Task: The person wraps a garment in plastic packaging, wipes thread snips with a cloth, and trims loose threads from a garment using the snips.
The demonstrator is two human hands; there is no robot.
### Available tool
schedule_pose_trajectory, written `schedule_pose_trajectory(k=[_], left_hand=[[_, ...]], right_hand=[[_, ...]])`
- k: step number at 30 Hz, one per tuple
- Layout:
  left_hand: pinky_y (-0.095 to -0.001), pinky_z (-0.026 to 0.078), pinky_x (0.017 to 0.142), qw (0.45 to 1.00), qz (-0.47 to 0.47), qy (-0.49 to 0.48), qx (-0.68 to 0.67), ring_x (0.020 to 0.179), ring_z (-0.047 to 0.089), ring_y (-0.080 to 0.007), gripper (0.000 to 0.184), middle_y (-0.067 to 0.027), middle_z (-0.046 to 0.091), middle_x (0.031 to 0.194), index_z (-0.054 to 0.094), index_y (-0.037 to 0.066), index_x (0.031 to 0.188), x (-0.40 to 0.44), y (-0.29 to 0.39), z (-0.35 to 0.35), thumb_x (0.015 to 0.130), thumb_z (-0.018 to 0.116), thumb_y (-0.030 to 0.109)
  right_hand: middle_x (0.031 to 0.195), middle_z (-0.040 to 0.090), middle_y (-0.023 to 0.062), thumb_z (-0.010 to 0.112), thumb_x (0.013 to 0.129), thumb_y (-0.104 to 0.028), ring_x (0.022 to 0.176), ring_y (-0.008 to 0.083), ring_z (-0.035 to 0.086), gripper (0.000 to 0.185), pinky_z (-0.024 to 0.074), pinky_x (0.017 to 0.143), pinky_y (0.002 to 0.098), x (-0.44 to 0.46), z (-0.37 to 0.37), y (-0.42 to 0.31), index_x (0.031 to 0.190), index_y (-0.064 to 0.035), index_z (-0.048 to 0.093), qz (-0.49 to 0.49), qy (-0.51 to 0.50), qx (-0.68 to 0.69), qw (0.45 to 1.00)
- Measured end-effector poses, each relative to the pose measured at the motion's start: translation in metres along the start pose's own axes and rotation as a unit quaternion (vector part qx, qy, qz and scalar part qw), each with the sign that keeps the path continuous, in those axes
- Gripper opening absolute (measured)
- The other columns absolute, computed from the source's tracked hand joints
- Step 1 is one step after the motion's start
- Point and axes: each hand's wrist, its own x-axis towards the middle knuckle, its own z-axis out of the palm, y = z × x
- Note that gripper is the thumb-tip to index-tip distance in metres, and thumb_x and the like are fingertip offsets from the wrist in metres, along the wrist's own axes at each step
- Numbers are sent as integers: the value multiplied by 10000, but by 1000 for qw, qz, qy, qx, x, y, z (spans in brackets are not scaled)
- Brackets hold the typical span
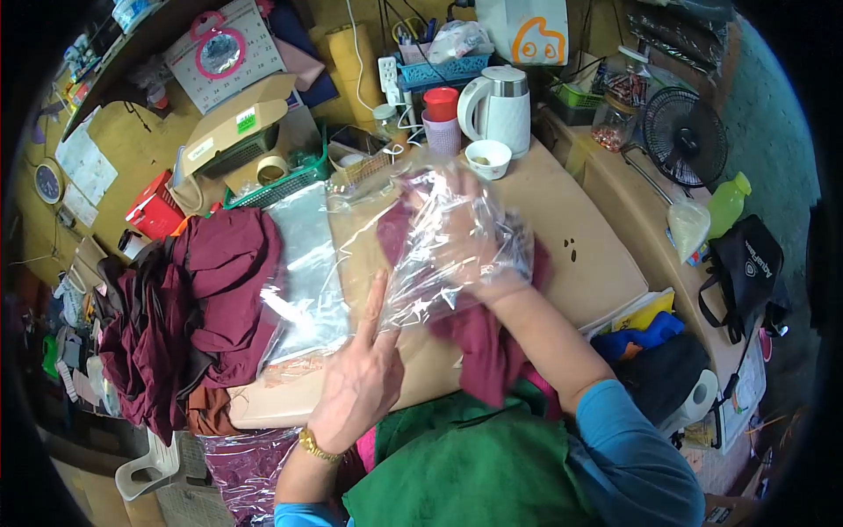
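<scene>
A clear plastic bag (421, 281) spreads over the middle of the table. My right hand (465, 224) reaches inside it, seen through the shiny film, with fingers stretched toward the far end; glare and motion blur part of them. My left hand (360, 378), wearing a gold watch, is at the bag's near edge with its index finger extended; the other fingers are curled at the film. Maroon cloth (492, 356) lies under and around the bag and my right forearm. To the left is a stack of flat clear plastic bags (307, 263).
A heap of maroon garments (228, 281) covers the table's left side. Along the back stand a green basket (285, 180), a red-lidded cup (441, 123), a white bowl (488, 158) and a white kettle (505, 110). A black fan (685, 136) is at the right.
</scene>
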Motion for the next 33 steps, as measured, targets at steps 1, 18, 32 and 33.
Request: schedule_pose_trajectory(k=[1, 18, 32, 33], left_hand=[[-366, 544, 622, 999, -21, 16, -26, 739, 660, -313, 277, -222, 272, 1521, 605, -61, 1014, 5, 7, 2, 743, 547, -62], [-426, 542, 792, 985, 65, -107, -116, 944, 653, -373, 529, -273, 608, 1156, 523, 54, 1324, 46, -17, -65, 903, 600, 365], [-460, 496, 884, 982, 176, 14, -61, 764, 679, -301, 226, -146, 683, 785, 732, 176, 984, 179, 34, 147, 788, 626, 138], [-441, 470, 950, 974, 215, -32, -64, 709, 669, -304, 205, -140, 676, 753, 726, 137, 934, 166, 76, 110, 759, 620, 130]], right_hand=[[1191, 532, 201, 604, 832, -209, 1105, 356, 535, 498, 436, 928, 499, -1, 0, -20, 1277, -19, 487, 10, 3, -7, 1000], [1553, 99, 280, 482, 667, -865, 1404, 544, -45, 974, -77, 1008, 769, -96, 112, -38, 1453, -295, 399, -120, -406, 20, 906], [1588, -6, 190, 573, 654, -823, 1408, 529, -50, 1014, -12, 1051, 749, -113, 137, -21, 1482, -292, 327, -278, -125, 3, 952], [1587, -4, 195, 583, 660, -811, 1406, 534, -38, 1005, 2, 1056, 746, -110, 134, -20, 1480, -289, 330, -251, -114, -7, 961]])
